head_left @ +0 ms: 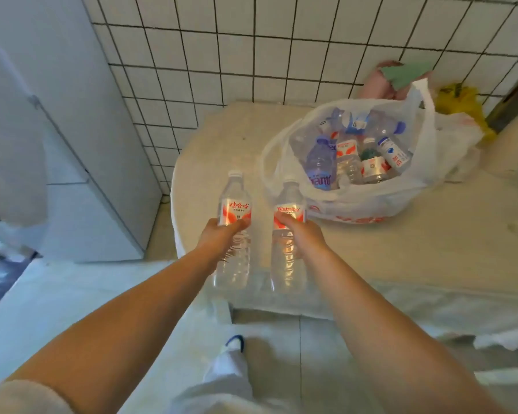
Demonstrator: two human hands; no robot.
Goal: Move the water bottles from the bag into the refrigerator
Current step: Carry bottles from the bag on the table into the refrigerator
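Observation:
My left hand (219, 237) grips a clear water bottle (234, 204) with a red and white label, held upright over the table's near edge. My right hand (304, 236) grips a second bottle of the same kind (287, 201) just to its right. Behind them an open white plastic bag (356, 201) sits on the table and holds several more bottles (347, 159), some with blue caps and labels. The white refrigerator (81, 162) stands at the left against the tiled wall, its door shut.
The beige round-cornered table (222, 138) fills the centre and right. A pink and green item (395, 76) and a yellow bag (461, 100) lie at the back by the tiled wall. A narrow gap separates table and refrigerator. My white trouser leg shows below.

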